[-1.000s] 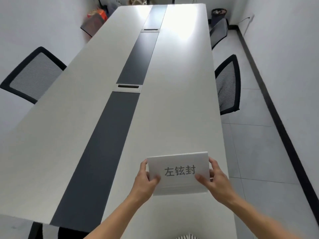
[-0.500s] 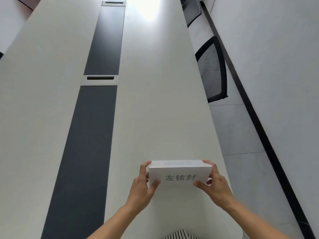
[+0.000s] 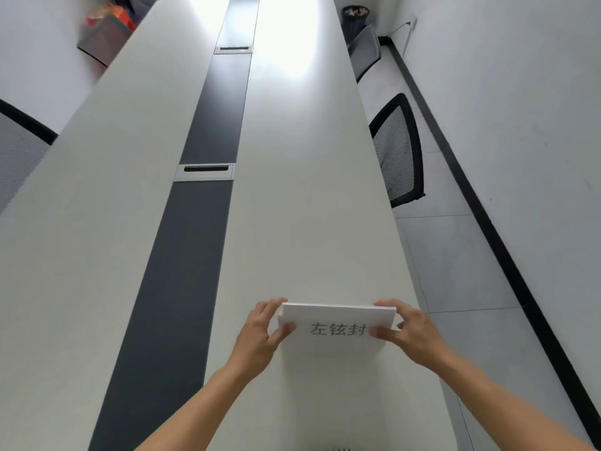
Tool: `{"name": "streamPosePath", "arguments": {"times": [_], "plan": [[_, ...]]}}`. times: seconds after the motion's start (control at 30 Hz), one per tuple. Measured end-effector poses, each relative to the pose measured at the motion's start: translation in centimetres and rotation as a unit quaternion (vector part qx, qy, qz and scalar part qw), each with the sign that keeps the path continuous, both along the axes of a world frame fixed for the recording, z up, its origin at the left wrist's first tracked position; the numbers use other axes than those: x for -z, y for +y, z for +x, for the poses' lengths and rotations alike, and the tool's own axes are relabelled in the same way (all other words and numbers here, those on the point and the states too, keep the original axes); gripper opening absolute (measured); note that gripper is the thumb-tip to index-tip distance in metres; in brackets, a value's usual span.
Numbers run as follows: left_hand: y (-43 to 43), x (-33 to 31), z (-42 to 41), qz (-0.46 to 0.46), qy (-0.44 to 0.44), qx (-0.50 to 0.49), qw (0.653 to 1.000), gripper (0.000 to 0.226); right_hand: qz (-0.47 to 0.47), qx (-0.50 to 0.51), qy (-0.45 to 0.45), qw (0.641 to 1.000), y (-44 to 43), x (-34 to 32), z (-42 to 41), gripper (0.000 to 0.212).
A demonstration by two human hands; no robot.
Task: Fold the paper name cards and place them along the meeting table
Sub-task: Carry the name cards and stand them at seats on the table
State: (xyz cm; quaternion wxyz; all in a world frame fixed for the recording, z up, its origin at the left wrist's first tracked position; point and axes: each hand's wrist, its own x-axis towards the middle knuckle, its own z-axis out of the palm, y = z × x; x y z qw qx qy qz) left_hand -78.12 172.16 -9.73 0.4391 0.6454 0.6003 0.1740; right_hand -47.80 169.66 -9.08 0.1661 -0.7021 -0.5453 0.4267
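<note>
While your left hand (image 3: 260,336) and right hand (image 3: 413,333) are pinching the card (image 3: 338,322) by its ends with curled fingers (image 3: 270,306), low over the surface (image 3: 292,222) near its right edge, you are aiming to land both bottom edges together.

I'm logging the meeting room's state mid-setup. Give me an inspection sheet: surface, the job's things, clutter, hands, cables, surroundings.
Surface: long white meeting table, dark centre strip, two slotted hatches set in it.
Job's things: one folded white name card, printed side toward the camera, near the table's right edge.
Clutter: nothing seen.
Hands: left hand pinches the card's left end, right hand pinches its right end.
Cables: none certain; a thin white line on the far right wall is unclear.
Surroundings: mesh chair on the right, second chair at the left, bin in the far right corner, orange items far left, grey tiled floor.
</note>
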Motion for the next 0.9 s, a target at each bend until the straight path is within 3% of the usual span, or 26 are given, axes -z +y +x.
{"name": "streamPosePath", "arguments": {"times": [0.17, 0.33, 0.43, 0.53, 0.67, 0.77, 0.9], "plan": [[0.4, -3.9, 1.4, -0.001, -0.111, -0.069, 0.991, 0.062, 0.054, 0.022, 0.118, 0.991, 0.8, -3.4, 1.0, 0.052], [-0.2, -8.2, 2.2, 0.01, -0.255, -0.198, 0.946, 0.026, 0.075, 0.012, 0.298, 0.951, 2.3, -7.7, -0.4, 0.039], [-1.7, -9.0, 1.6, 0.001, -0.29, -0.288, 0.913, 0.026, 0.034, -0.02, 0.352, 0.935, 3.2, -9.7, -2.7, 0.039], [-3.2, -9.1, -0.8, -0.022, -0.306, -0.337, 0.89, 0.038, -0.059, -0.097, 0.336, 0.935, 3.9, -10.3, -4.9, 0.036], [-4.1, -8.9, -4.9, -0.037, -0.291, -0.348, 0.891, 0.039, -0.181, -0.174, 0.323, 0.912, 4.6, -9.6, -8.2, 0.041], [-3.7, -7.7, -8.1, -0.045, -0.269, -0.349, 0.897, 0.038, -0.209, -0.179, 0.318, 0.907, 5.5, -9.2, -11.3, 0.047], [-1.7, -4.2, -13.0, -0.06, -0.19, -0.366, 0.909, 0.043, -0.192, -0.167, 0.278, 0.926, 7.4, -8.4, -15.8, 0.043]]}}
